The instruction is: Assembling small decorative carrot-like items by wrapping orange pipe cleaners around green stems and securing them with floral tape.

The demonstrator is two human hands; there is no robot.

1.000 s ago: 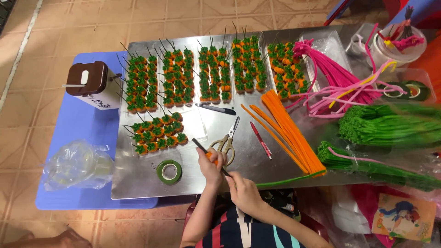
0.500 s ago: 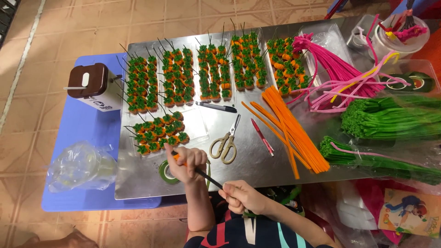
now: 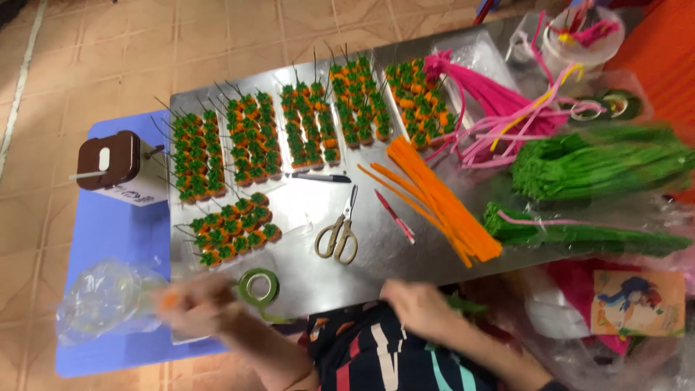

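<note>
Head view: at lower left of the frame, the blurred left hand (image 3: 194,305) pinches something small and orange, just beside a green tape roll (image 3: 258,287) on the metal tray (image 3: 304,271). The right hand (image 3: 420,310), lower centre, looks loosely curled; its hold cannot be told. Scissors (image 3: 340,233) lie mid-tray.

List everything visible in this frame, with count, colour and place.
Tray: one, silver, centre.
Small carrots: many, orange and green, in rows on the tray's far half.
Scissors: one, pale handles, tray middle.
Tape roll: one, green, tray's near edge.
Orange stems: bundle, right of the scissors.
Pink stems: bundle, far right.
Green stems: two bundles, right.
Box: one, brown top, on the blue table.
Plastic bag: one, clear, near left.
Left hand: blurred, beside the tape roll.
Right hand: at the tray's near edge.
</note>
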